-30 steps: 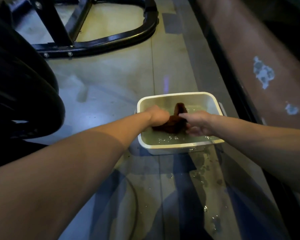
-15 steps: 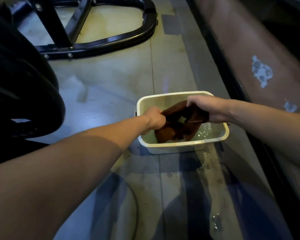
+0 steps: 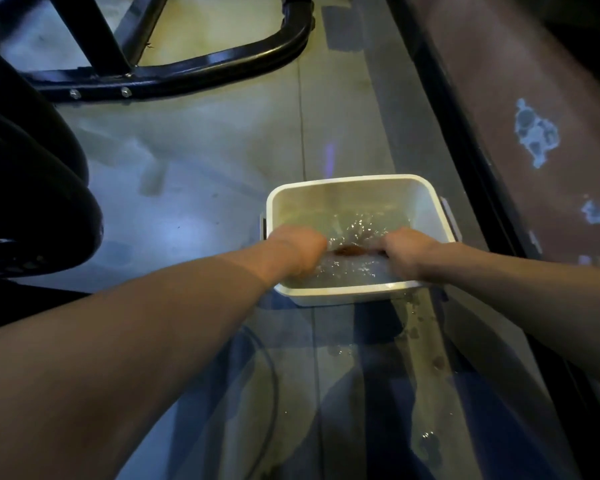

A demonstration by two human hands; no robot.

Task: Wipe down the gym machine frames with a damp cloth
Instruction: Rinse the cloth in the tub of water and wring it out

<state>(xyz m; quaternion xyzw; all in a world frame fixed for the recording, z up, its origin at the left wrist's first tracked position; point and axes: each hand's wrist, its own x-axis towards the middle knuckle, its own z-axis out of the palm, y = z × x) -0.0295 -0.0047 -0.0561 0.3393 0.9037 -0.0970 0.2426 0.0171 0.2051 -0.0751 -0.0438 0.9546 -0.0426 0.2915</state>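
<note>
Brown cloth [image 3: 350,251], lifted half a second ago, is now plunged back underwater in the tub [image 3: 347,184]; our left hand [image 3: 300,249] and right hand [image 3: 407,252] each clench one end. Rinsing continues; frame [image 3: 201,69] unwiped.

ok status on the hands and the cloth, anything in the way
Left hand and right hand both grip the brown cloth. Cloth down in the water of the white tub. Nothing in the way.

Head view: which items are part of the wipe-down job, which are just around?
Job:
cloth, gripped by left hand and right hand
white tub of water
black machine frame

Just around:
cable on floor
wall with chipped paint
</note>
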